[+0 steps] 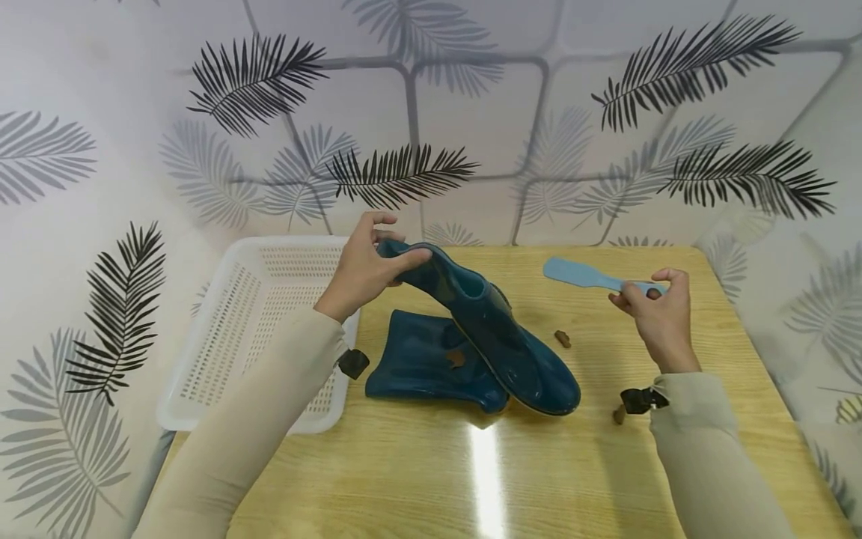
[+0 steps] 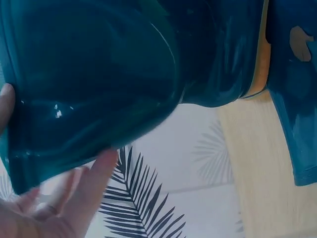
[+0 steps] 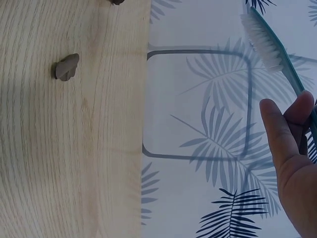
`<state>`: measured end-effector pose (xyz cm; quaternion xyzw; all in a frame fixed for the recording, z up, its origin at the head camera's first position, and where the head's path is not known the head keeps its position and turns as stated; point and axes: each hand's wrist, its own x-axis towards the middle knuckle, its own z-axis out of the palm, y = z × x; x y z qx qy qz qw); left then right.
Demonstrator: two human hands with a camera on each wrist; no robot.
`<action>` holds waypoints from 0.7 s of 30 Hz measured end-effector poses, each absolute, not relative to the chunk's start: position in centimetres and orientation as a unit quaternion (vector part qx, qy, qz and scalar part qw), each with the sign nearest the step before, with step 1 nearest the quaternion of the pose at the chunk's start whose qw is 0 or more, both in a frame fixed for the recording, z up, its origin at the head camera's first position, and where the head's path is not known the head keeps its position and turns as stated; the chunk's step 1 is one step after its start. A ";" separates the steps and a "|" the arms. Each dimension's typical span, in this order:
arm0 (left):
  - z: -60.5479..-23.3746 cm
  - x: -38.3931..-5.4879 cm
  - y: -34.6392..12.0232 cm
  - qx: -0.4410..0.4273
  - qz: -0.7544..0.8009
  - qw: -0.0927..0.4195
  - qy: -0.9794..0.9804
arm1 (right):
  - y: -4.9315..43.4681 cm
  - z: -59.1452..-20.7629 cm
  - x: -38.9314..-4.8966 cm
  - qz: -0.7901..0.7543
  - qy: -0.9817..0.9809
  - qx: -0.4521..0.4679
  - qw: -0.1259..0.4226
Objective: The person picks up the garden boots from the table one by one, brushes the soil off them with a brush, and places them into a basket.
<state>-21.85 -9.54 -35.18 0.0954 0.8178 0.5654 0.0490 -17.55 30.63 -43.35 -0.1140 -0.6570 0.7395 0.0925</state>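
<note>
My left hand point(image 1: 367, 269) grips a dark teal rubber boot point(image 1: 518, 348) at the top of its shaft, the boot tilted with its toe down to the right. A second rubber boot point(image 1: 417, 382) lies on its side beneath it, with a brown mud patch point(image 1: 456, 358) on its shaft. In the left wrist view, fingers and thumb sit at the rim of the held boot point(image 2: 94, 89). My right hand point(image 1: 663, 322) pinches the handle of a light blue scrub brush point(image 1: 579, 272), held to the right of both boots. White bristles show on the brush point(image 3: 265, 42) in the right wrist view.
A white perforated plastic basket point(image 1: 232, 251) stands at the left of the wooden table point(image 1: 377, 479). Small brown clumps point(image 1: 562, 339) lie on the table right of the boots, another clump point(image 1: 619, 414) close to the right wrist. A leaf-patterned sheet point(image 1: 471, 112) covers the wall behind.
</note>
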 end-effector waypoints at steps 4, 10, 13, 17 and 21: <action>-35.0 -21.3 -9.6 0.045 0.645 0.102 0.756 | 30.7 -43.4 -17.5 0.739 -0.659 -0.110 0.093; -34.8 -20.4 -8.9 0.043 0.686 0.111 0.718 | 30.8 -43.4 -17.3 0.732 -0.667 -0.108 0.085; -34.8 -20.0 -8.6 0.022 0.680 0.097 0.726 | 30.8 -43.5 -17.2 0.729 -0.670 -0.109 0.081; -34.9 -19.8 -8.3 0.041 0.707 0.068 0.703 | 30.8 -43.5 -17.1 0.731 -0.670 -0.105 0.075; -35.1 -19.7 -7.9 0.122 0.746 0.053 0.652 | 30.8 -43.4 -17.1 0.737 -0.665 -0.102 0.069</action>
